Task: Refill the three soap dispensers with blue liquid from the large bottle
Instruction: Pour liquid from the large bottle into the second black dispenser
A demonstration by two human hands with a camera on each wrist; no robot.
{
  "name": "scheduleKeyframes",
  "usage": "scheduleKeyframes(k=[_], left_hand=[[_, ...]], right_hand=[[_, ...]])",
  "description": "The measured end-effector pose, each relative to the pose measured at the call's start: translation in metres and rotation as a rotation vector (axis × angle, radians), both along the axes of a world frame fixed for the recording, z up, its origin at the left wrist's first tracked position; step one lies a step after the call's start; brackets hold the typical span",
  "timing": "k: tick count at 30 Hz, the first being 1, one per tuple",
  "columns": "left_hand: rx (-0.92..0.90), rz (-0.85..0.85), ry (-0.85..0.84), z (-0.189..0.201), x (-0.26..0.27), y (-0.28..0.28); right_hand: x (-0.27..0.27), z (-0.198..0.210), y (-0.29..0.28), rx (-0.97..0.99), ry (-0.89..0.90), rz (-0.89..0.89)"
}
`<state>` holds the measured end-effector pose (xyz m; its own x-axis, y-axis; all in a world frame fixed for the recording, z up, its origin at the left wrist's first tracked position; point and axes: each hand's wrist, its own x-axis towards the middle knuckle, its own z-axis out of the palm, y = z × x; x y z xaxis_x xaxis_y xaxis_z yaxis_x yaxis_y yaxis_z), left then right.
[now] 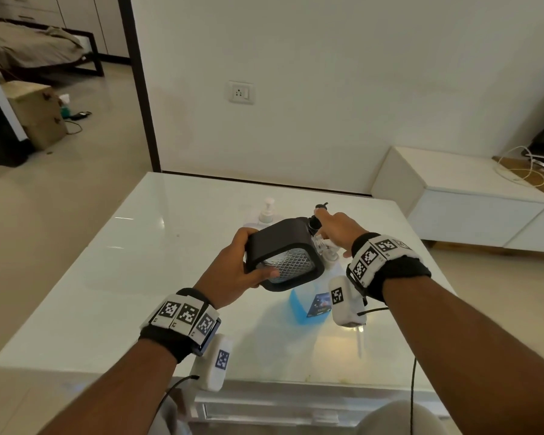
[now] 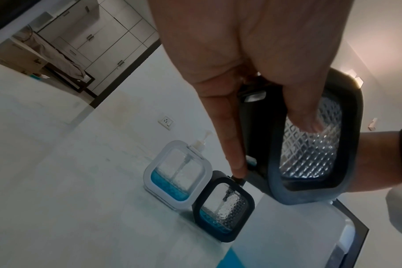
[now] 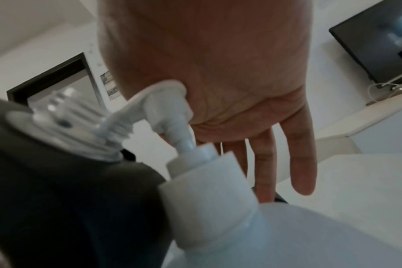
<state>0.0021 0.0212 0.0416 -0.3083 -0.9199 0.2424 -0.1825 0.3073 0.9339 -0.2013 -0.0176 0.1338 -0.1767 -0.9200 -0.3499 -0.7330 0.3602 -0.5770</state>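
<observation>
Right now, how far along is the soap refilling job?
Two dispensers, white and black, stand on the table with blue liquid low in them. The left hand holds a third, tilted and empty-looking, at the large bottle's pump under the right hand. All three look unfinished.

The right hand (image 3: 218, 72) fills twelve o'clock, its palm resting on the large bottle's white pump head (image 3: 165, 101), fingers (image 3: 303, 163) straight. At nine o'clock the black dispenser's (image 3: 69, 199) uncapped threaded neck (image 3: 80, 130) meets the pump's spout.

Left hand (image 1: 233, 271) curled, gripping — right hand (image 1: 338, 229) fingers extended, palm down
</observation>
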Motion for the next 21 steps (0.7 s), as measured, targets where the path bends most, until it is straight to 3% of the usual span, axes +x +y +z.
scheduleKeyframes(k=[10, 17, 21], left_hand=[[-0.036, 0.032, -0.008, -0.001, -0.002, 0.003], [-0.078, 0.032, -0.046, -0.003, 0.0, 0.0], [-0.086, 0.023, -0.052, -0.004, -0.002, 0.0]], right_hand=[[-0.004, -0.021, -0.006, -0.106, 0.05, -0.039], [0.001, -0.01, -0.001, -0.077, -0.147, -0.087], [0.001, -0.014, -0.003, -0.068, -0.149, -0.113]])
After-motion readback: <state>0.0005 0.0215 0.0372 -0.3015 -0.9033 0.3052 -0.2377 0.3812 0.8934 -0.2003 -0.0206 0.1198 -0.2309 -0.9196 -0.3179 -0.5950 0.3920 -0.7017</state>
